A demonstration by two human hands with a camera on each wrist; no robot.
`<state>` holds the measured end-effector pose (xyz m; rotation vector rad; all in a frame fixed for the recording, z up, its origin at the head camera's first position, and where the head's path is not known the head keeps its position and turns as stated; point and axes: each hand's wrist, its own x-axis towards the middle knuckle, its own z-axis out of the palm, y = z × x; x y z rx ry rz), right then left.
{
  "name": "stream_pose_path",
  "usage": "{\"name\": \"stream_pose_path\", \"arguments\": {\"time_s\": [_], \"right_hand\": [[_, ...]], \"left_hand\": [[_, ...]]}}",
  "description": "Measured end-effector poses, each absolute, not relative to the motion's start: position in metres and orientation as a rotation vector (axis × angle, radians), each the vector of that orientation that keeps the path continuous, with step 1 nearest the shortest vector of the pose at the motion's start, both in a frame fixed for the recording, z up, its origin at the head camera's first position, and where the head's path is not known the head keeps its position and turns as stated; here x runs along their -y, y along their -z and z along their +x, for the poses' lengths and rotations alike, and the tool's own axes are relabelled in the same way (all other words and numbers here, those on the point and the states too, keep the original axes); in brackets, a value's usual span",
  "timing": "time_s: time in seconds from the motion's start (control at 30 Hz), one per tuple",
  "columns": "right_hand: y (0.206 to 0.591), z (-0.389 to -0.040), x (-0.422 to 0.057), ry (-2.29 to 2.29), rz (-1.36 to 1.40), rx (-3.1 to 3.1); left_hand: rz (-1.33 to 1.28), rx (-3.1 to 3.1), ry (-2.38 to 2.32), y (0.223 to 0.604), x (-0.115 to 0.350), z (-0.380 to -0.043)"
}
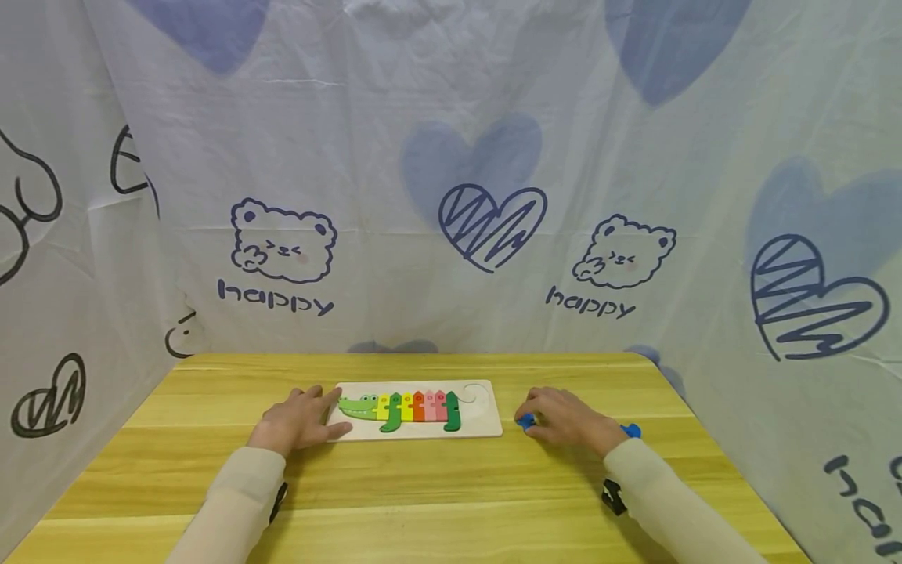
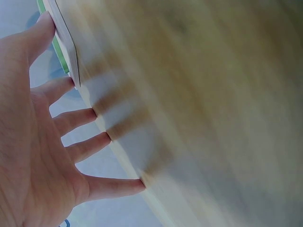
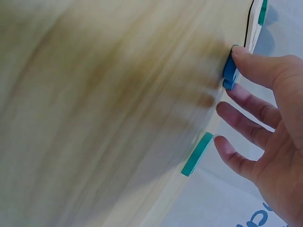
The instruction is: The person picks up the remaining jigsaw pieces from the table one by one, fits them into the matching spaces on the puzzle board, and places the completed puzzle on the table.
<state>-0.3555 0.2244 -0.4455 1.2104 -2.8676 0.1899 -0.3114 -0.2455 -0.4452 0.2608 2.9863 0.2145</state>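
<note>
A pale wooden puzzle board lies flat, filled with crocodile pieces in green, yellow, orange and pink. At its right end a curled tail outline shows bare wood. My left hand rests at the board's left end, fingers spread, with the thumb and index finger at its edge. In the left wrist view the other fingertips touch the table. Just right of the board, my right hand pinches a small blue puzzle piece between thumb and index finger, low at the table; its remaining fingers are loosely bent.
Another blue piece lies by the right wrist, partly hidden behind it. In the right wrist view a teal piece is close to the little finger. The wooden table ends at a printed white curtain.
</note>
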Motion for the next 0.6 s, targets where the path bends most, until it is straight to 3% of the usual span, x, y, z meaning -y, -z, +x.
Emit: {"name": "stream_pose_path", "arguments": {"time_s": [0.6], "right_hand": [[0.429,-0.359,-0.212,-0.213,1.242,2.773]], "left_hand": [[0.26,-2.981,-0.216,0.444,0.246,-0.311]]}}
